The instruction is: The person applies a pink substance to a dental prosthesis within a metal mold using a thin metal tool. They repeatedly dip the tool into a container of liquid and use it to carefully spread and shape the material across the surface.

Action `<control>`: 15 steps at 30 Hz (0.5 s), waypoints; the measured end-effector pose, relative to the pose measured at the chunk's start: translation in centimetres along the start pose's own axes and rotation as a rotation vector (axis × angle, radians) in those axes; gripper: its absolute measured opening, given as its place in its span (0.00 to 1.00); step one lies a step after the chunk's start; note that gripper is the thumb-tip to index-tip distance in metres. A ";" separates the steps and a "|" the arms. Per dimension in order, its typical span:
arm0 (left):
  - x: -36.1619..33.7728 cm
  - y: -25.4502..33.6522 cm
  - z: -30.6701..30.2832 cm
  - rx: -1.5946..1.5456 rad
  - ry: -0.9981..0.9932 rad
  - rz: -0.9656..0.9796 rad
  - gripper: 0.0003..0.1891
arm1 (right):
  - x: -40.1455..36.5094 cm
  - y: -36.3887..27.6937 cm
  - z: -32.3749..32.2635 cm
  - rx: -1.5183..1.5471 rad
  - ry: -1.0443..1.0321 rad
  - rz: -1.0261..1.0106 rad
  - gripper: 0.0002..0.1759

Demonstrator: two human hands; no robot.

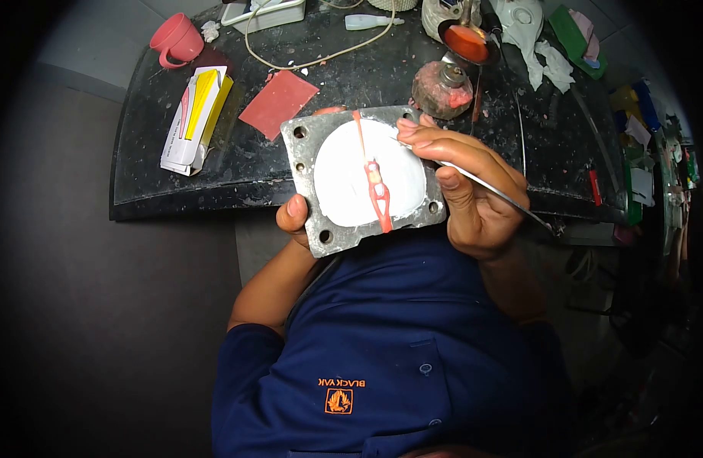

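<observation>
My left hand (293, 217) grips a square metal dental flask (306, 183) at its left edge; the thumb shows and the other fingers are mostly hidden beneath. A round bed of white plaster (338, 179) fills the flask. Across the plaster runs a narrow strip of pink wax (383, 204) with small pale pieces set in its middle. My right hand (477, 183) is closed around a thin metal wax carving tool (493, 189), whose inner end lies over the plaster's upper right. Its fingertips are close to the flask's upper right corner.
On the black bench (214, 145) lie a pink wax sheet (279, 103) and a yellow-and-white box (195, 122). A pink mug (177, 40) stands at the back left. Behind my right hand are a glass burner (437, 95) and a pan of red wax (467, 42).
</observation>
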State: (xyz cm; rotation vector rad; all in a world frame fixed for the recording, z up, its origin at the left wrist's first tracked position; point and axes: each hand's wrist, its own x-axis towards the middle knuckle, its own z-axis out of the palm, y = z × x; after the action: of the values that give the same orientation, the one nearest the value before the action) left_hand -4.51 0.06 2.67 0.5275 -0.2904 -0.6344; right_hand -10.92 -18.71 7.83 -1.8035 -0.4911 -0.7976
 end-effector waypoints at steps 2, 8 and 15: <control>0.0 0.0 0.1 0.029 0.005 0.000 0.59 | -0.2 0.1 0.0 0.033 -0.068 0.033 0.10; 0.2 0.1 0.5 0.090 0.011 -0.003 0.59 | -0.6 0.3 0.3 0.080 -0.129 0.033 0.09; 0.0 0.4 0.7 0.129 0.023 -0.010 0.60 | -0.5 0.2 0.4 0.068 -0.140 0.027 0.09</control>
State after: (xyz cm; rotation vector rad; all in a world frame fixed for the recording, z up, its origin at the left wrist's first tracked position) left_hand -4.58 0.08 3.44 0.6596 -0.3081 -0.6220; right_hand -10.99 -18.41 7.22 -1.8062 -0.5775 -0.6315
